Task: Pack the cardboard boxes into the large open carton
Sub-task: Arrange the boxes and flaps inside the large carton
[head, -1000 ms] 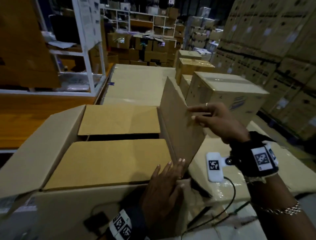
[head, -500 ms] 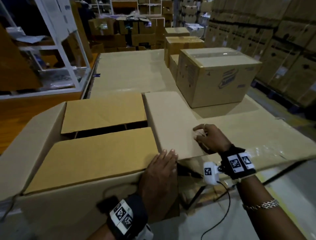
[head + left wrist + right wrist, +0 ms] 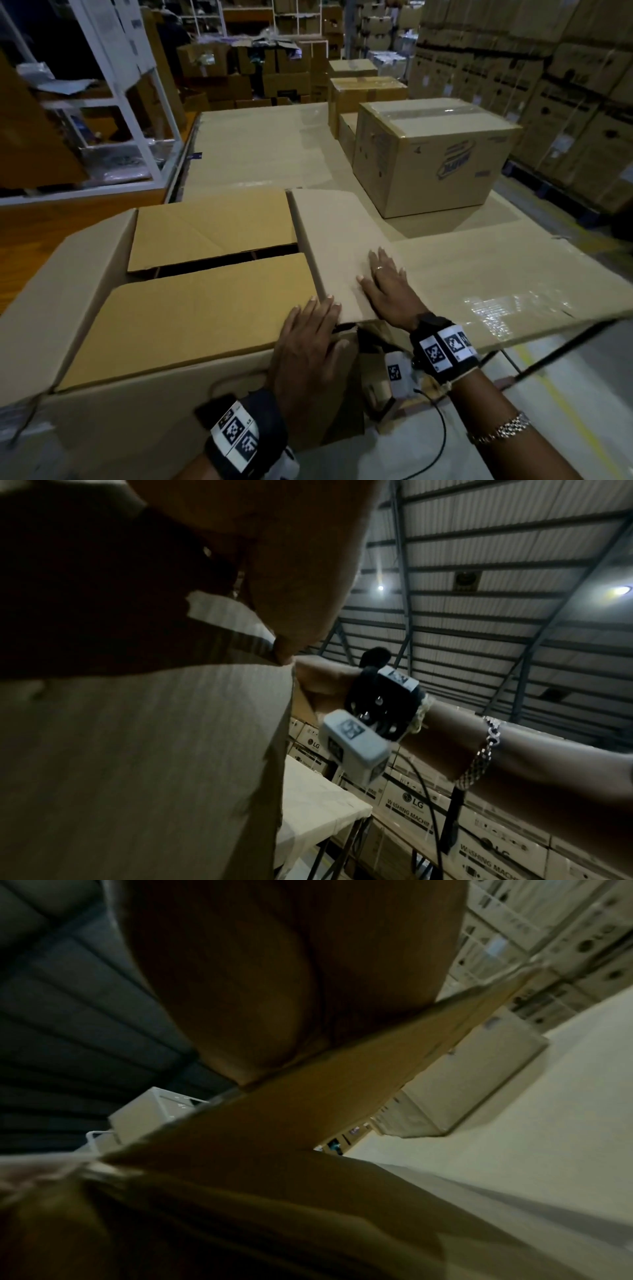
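The large carton (image 3: 137, 428) stands in front of me, its near flap (image 3: 191, 315) and far flap (image 3: 212, 229) folded in over the top with a dark gap between them. The right side flap (image 3: 339, 246) lies folded outward, nearly flat. My right hand (image 3: 383, 284) presses flat on that flap with straight fingers. My left hand (image 3: 308, 342) rests flat over the carton's near right corner, fingers straight. What is inside the carton is hidden. In the right wrist view my palm (image 3: 291, 974) lies on the flap (image 3: 325, 1096).
A taped, printed cardboard box (image 3: 431, 154) stands on the cardboard-covered table (image 3: 260, 147) to the right, with smaller boxes (image 3: 366, 89) behind it. A white shelf frame (image 3: 137, 102) is at left. Stacked cartons (image 3: 548, 85) wall the right side.
The right side flap went from upright to folded outward and down under my right hand, which now lies flat on it. My left hand stayed at the carton's near right corner.
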Action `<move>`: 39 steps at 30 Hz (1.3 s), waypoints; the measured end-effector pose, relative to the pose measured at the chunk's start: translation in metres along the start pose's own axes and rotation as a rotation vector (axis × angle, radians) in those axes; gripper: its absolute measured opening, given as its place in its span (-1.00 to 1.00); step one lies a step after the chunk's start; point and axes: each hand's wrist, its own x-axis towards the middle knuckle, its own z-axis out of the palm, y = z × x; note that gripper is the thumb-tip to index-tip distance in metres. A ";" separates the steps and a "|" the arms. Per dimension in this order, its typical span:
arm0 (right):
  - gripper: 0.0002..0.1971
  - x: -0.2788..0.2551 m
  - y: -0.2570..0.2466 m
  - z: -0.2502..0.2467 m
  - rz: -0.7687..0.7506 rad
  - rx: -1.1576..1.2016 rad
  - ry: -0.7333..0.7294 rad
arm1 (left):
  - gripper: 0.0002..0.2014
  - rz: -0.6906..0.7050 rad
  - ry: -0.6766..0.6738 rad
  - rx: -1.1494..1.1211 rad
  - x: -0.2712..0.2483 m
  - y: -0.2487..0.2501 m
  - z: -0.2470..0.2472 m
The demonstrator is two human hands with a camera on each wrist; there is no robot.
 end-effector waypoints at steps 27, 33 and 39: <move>-0.35 0.012 -0.150 -0.052 -0.317 0.156 0.119 | -0.31 -0.073 -0.068 0.069 0.021 -0.123 -0.180; -0.45 0.058 -0.227 -0.057 -0.402 0.173 0.110 | -0.39 -0.067 0.003 0.207 0.074 -0.199 -0.229; -0.64 0.117 -0.251 0.009 -0.274 -0.001 0.051 | -0.53 -0.226 -0.154 0.205 0.114 -0.250 -0.199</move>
